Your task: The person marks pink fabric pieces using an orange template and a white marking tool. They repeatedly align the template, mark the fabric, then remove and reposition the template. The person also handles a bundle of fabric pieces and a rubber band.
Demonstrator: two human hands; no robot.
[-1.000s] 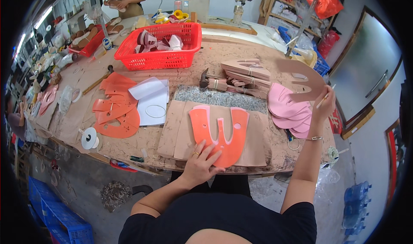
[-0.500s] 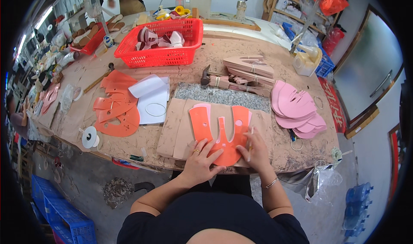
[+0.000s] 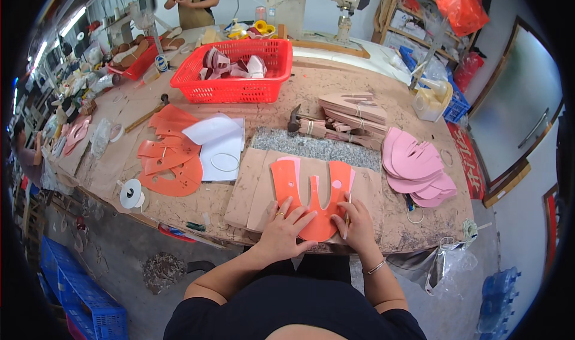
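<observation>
An orange shoe-pattern template (image 3: 317,221), with long prongs and punched holes, lies over a pink sheet piece (image 3: 297,162) whose edges peep out past it. Both rest on a stack of brown sheets (image 3: 251,187) at the table's front. My left hand (image 3: 286,232) lies spread on the template's left side, fingers apart. Along its right edge, my right hand (image 3: 360,225) grips a slim pen (image 3: 346,227), held nearly upright. Its fingers partly hide the pen, and I cannot make out any drawn line.
Pink cut pieces (image 3: 413,163) fan out at right. Banded bundles (image 3: 354,111) and a hammer (image 3: 293,119) lie beyond the grey slab (image 3: 293,141). Orange templates (image 3: 173,172), white paper (image 3: 223,154) and a spool (image 3: 132,194) sit left. A red basket (image 3: 230,91) stands behind.
The whole view has shifted slightly. My right hand has changed its pose, and the pen now shows more plainly by the template's right edge. My left hand still lies flat on the template.
</observation>
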